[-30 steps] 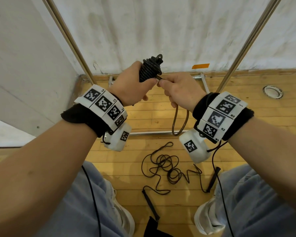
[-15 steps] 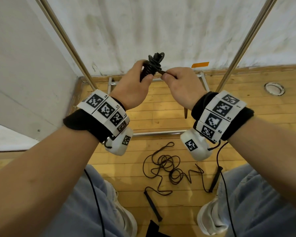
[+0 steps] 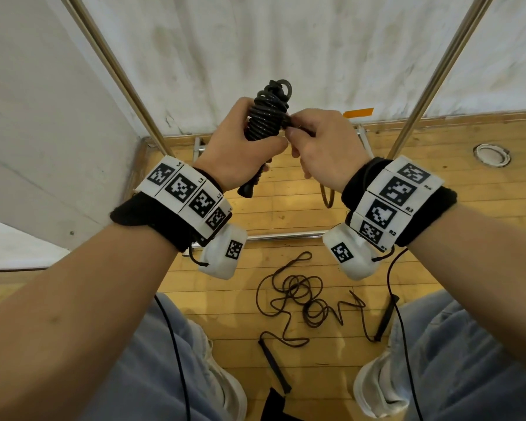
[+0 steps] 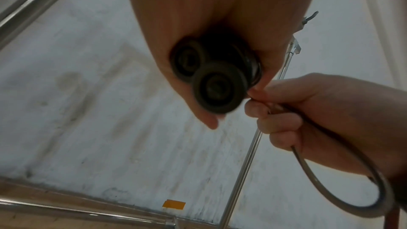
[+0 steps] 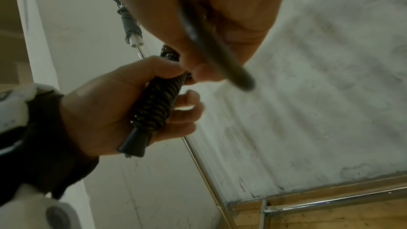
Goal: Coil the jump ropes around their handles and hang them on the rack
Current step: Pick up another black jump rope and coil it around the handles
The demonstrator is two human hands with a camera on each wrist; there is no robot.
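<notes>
While both hands point(image 3: 243, 147) point(image 3: 325, 147) grip the coiled rope point(image 3: 266, 117): another rope point(image 3: 304, 302) loose underfoot.

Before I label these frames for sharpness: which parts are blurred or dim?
Head view: bright and sharp, straight rack poles bowed by the wide lens. Left wrist: dim, handle ends soft. Right wrist: dim, loose rope smeared, coiled handles fairly clear.

Left wristband point(image 3: 185, 189) tags marked L3, L2, right wristband point(image 3: 398, 196) tags marked R3, R2
</notes>
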